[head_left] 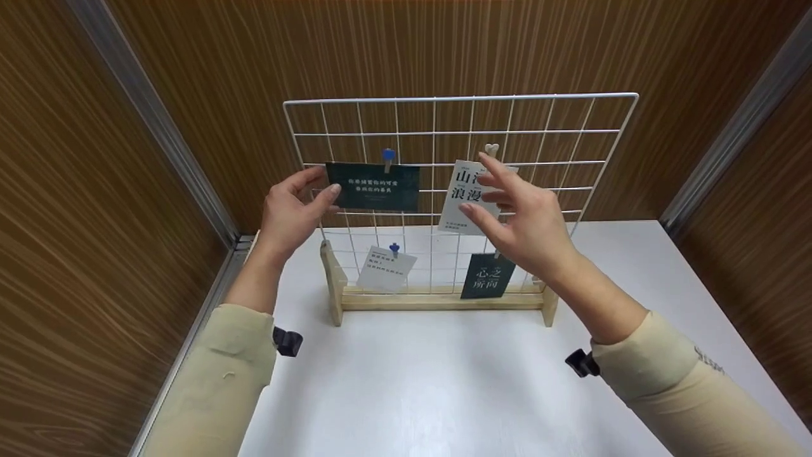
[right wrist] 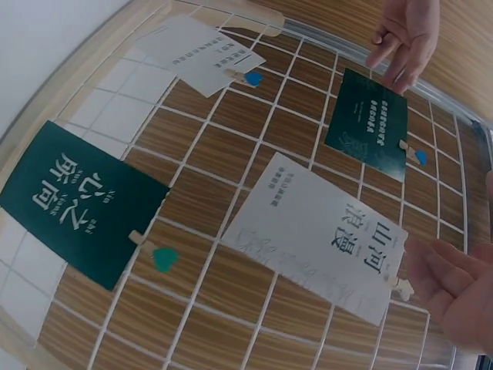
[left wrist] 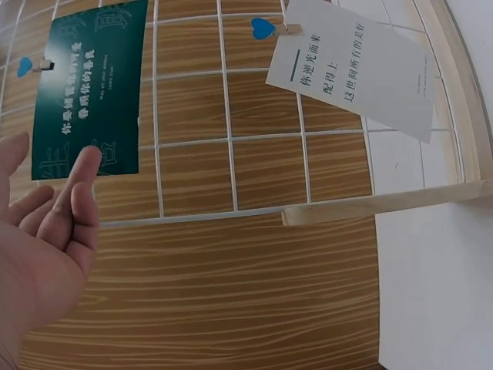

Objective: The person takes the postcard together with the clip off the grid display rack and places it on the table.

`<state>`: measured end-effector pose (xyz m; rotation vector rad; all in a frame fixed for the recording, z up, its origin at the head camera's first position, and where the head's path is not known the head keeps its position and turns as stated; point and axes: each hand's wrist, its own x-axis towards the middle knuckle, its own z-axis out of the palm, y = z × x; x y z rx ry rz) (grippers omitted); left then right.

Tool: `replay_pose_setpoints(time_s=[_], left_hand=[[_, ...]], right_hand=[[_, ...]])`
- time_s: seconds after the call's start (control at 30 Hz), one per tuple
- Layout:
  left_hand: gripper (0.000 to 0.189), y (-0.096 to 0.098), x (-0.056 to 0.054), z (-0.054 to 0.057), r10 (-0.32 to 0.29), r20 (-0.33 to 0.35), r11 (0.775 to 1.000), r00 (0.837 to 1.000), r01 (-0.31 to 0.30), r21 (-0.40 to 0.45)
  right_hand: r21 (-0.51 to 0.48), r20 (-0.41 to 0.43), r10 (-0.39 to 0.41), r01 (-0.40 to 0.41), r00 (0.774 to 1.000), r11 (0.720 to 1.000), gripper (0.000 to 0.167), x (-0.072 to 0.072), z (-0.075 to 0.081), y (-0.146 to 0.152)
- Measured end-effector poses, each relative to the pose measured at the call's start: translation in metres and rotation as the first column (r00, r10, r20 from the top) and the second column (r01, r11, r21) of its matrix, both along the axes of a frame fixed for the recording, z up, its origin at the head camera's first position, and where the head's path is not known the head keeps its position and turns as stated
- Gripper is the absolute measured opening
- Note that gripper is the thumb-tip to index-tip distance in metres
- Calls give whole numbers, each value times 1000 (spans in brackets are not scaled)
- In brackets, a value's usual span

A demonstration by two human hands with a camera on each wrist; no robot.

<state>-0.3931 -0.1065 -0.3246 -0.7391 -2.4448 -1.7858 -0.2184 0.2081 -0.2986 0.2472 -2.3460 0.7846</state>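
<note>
On white table, wire rack; brown walls.

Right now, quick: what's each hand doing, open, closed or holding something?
Left hand: at the left edge of the upper green card; whether gripping cannot be told.
Right hand: open, near the white heart clip.

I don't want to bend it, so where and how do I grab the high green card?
Probably pinch the high green card by its left edge, from the left: it's thin, and its blue clip grips only the top, leaving that side unclipped.
</note>
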Motion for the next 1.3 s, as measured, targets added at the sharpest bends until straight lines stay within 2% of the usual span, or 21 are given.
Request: replay_pose_setpoints(time_s=[0.13,0.27,0.4,0.53,0.8,1.0,1.13,1.3], left_hand=[[53,1,-6,-2,-42,57,998,997,40,44],[53,1,-12,-4,-71,142,994,987,59,88],[47,2,-18,-7,-85,205,991,975,62,117],[41,5,-22,-7,-87,237,989,968,56,134],[33,7,-28,-10,-75,255,987,964,35,158],[28,6,-32,-9,-75,240,988,968,39,151],[27,5,-33,-10,-77,244,988,967,41,149],[28,4,-34,-10,-80,241,990,967,50,129]], right_hand=[[-37,28,42,-41,999,998,66,-9,10,-9],[-78,76,89,-83,993,993,59,-21,19,-16],[-134,165,116,-95,979,986,52,-36,27,-24],[-187,234,146,-103,961,977,48,-49,34,-29],[-321,300,245,-145,922,936,44,-75,40,-41],[-373,282,289,-173,915,912,39,-91,43,-50],[-370,277,288,-175,917,912,36,-98,44,-55],[-317,297,237,-139,925,938,35,-104,46,-61]])
